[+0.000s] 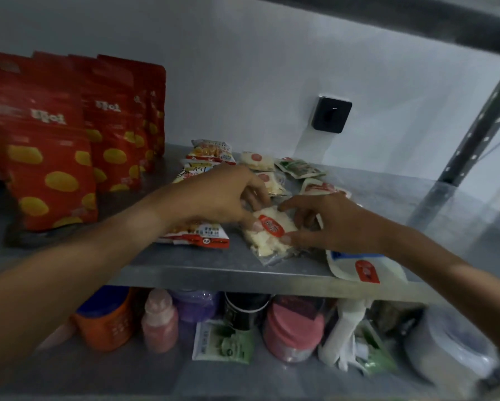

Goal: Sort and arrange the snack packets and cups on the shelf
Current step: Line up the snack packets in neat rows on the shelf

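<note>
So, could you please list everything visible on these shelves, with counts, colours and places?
red pouches: at least four, red with yellow spots, upright, upper shelf left
clear packet: one, pale contents, red label, shelf front, between both hands
small packets: several, white, red, green, shelf middle
white packet: one, overhanging front edge
jars and bottles: several, pink, orange, purple, lower shelf
wall switch: one, black
left hand: on clear packet
right hand: pinching clear packet

Head camera looks forward and down, close, seemingly, to the shelf [214, 273].
</note>
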